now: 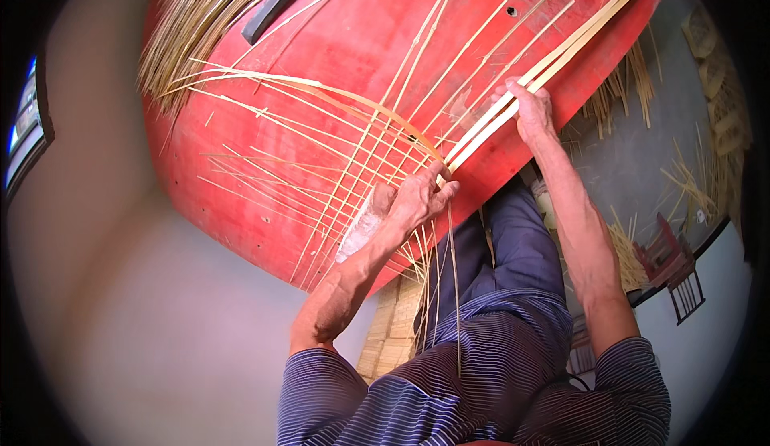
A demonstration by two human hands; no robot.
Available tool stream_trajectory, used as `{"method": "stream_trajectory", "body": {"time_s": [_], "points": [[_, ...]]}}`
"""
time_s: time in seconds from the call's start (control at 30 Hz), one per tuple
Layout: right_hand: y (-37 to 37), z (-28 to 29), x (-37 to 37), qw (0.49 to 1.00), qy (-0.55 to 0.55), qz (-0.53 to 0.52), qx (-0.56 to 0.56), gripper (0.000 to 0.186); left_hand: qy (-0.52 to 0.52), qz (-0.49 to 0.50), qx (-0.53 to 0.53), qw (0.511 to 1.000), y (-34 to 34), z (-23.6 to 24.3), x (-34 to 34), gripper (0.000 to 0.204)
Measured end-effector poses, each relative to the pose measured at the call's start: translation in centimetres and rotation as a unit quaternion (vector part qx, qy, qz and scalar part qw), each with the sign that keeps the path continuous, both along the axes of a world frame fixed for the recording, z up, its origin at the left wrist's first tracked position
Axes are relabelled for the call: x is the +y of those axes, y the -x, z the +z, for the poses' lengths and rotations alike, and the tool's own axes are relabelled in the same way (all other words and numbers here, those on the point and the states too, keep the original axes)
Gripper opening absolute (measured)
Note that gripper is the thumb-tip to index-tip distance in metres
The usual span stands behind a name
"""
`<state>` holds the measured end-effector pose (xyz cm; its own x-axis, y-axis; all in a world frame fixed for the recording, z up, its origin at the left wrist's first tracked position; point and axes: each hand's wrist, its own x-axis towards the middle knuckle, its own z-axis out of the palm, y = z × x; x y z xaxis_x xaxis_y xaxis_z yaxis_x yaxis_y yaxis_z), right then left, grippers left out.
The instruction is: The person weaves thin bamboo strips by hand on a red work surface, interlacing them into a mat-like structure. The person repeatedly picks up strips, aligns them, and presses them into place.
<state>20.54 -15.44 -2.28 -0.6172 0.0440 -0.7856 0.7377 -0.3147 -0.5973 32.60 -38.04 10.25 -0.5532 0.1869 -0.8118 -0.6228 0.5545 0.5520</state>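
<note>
On a red board lies an open lattice of thin, pale bamboo strips [377,147], crossing each other with loose ends sticking out on several sides. My left hand [421,196] is at the lattice's near right corner, its fingers closed round the end of a wider bamboo strip [377,107] that arches over the lattice to the left. Two broad bamboo strips [571,50] run from that corner to the upper right. My right hand [529,111] grips them partway along. A whitish block [366,225] rests on the lattice, partly hidden by my left forearm.
The red board [241,137] slants across the view above my lap. A bundle of thin sticks [200,25] and a dark flat bar [277,5] lie at its far left. Scattered strips [691,185] and a small reddish chair [667,253] are on the floor at right.
</note>
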Motion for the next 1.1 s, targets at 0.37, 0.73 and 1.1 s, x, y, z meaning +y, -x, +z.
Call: {"method": "stream_trajectory", "body": {"time_s": [0.37,0.73,1.1], "points": [[9.1,6.1,8.7,0.965,-0.099,-0.192,0.152,0.016,-0.014,0.236,-0.140,0.961,-1.2,-1.3,1.1,0.024],[11.0,13.7,-20.5,0.782,-0.212,0.370,0.454,0.043,-0.069,0.308,-0.168,0.934,-3.1,-3.1,0.7,0.024],[-12.9,7.9,-3.6,0.870,-0.064,0.451,0.187,0.051,0.072,0.118,-0.070,0.988,-1.6,-1.6,-0.1,0.020]]}}
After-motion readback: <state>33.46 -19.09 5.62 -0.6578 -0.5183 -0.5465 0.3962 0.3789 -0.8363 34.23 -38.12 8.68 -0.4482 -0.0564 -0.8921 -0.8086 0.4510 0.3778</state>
